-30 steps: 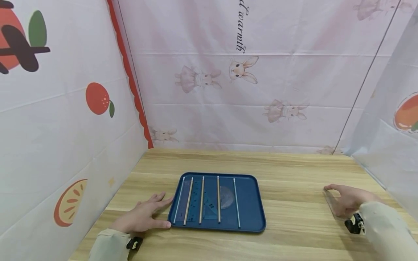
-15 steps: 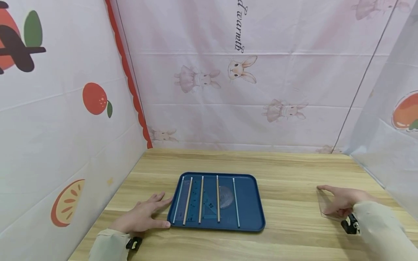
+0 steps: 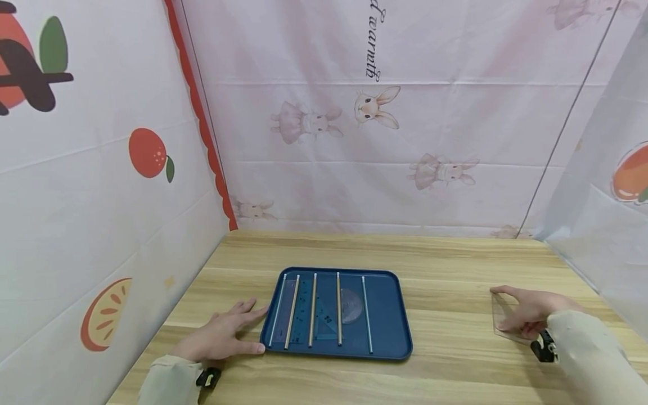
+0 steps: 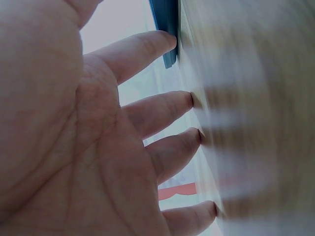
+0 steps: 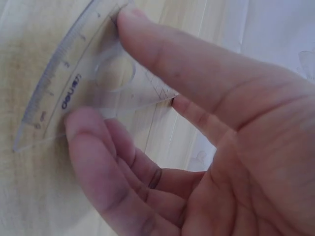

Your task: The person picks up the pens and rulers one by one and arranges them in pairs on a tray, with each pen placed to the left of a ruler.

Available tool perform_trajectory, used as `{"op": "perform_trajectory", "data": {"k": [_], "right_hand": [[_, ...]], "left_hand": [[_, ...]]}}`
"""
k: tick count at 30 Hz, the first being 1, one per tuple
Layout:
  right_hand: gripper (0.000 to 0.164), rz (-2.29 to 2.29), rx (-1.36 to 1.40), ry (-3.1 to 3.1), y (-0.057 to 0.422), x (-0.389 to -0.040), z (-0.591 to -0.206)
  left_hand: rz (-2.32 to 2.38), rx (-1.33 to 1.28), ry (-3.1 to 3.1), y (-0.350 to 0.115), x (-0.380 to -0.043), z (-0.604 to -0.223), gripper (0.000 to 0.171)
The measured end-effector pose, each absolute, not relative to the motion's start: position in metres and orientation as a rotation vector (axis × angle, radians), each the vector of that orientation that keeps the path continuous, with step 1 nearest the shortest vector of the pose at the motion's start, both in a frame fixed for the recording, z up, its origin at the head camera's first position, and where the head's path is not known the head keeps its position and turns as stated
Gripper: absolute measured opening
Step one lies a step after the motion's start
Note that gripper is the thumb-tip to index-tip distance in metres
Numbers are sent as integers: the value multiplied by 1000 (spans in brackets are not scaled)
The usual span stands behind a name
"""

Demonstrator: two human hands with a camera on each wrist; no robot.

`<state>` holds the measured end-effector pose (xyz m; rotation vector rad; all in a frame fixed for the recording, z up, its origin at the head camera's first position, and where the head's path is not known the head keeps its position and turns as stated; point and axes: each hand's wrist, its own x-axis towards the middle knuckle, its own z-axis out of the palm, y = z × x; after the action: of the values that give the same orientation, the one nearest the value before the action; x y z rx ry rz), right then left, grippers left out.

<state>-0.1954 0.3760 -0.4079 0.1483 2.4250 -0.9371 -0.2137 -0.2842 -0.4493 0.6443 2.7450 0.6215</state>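
In the head view a blue tray (image 3: 387, 315) lies on the wooden table. My left hand (image 3: 223, 337) rests beside its left edge with spread fingers, the thumb and a fingertip touching the rim. The left wrist view shows these fingers (image 4: 162, 105) extended, with the tray's edge at the top. Well to the right of the tray, my right hand (image 3: 536, 309) holds a clear plastic set square (image 3: 501, 315) low at the table. Seen from the right wrist, the set square has a printed scale and a round hole, and my fingers (image 5: 93, 142) curl at its edges.
Several pencils (image 3: 339, 309) lie lengthwise across the tray. Under and between them are a pinkish ruler (image 3: 286, 301), a blue-tinted ruler (image 3: 302, 309), a teal set square (image 3: 324, 326) and a clear round piece (image 3: 351, 306). Printed cloth walls (image 3: 405, 197) enclose the table.
My right hand has shifted a little to the left with the set square, which now appears flatter against the table. The left hand and the tray have stayed put.
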Motion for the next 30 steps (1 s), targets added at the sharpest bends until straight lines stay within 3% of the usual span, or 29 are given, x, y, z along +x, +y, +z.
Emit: {"op": "perform_trajectory", "data": {"k": [30], "right_hand": [[78, -742, 12, 2533, 379, -215, -404]], "left_hand": [[624, 645, 2746, -286, -214, -453, 94]]}}
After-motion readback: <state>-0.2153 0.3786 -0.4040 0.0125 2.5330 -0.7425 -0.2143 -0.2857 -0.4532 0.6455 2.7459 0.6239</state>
